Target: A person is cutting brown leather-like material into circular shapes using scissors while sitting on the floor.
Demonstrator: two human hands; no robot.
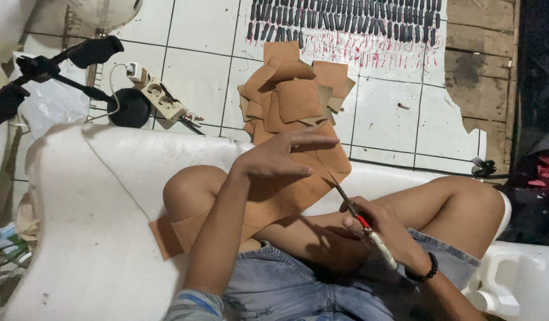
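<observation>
My left hand (283,157) rests flat, fingers spread, on a large tan leather sheet (322,175) draped over my left knee. My right hand (378,229) grips a pair of scissors (360,221) with a red and white handle; the blades point up and left, touching the lower right edge of the sheet. I sit cross-legged in denim shorts on a white foam pad (96,208). A black bead bracelet circles my right wrist.
A pile of cut tan leather pieces (295,95) lies on the white tiled floor ahead. Rows of several small dark pieces (346,18) lie beyond it. A power strip (158,92) and black stand (129,107) sit left. White plastic container (518,285) at right.
</observation>
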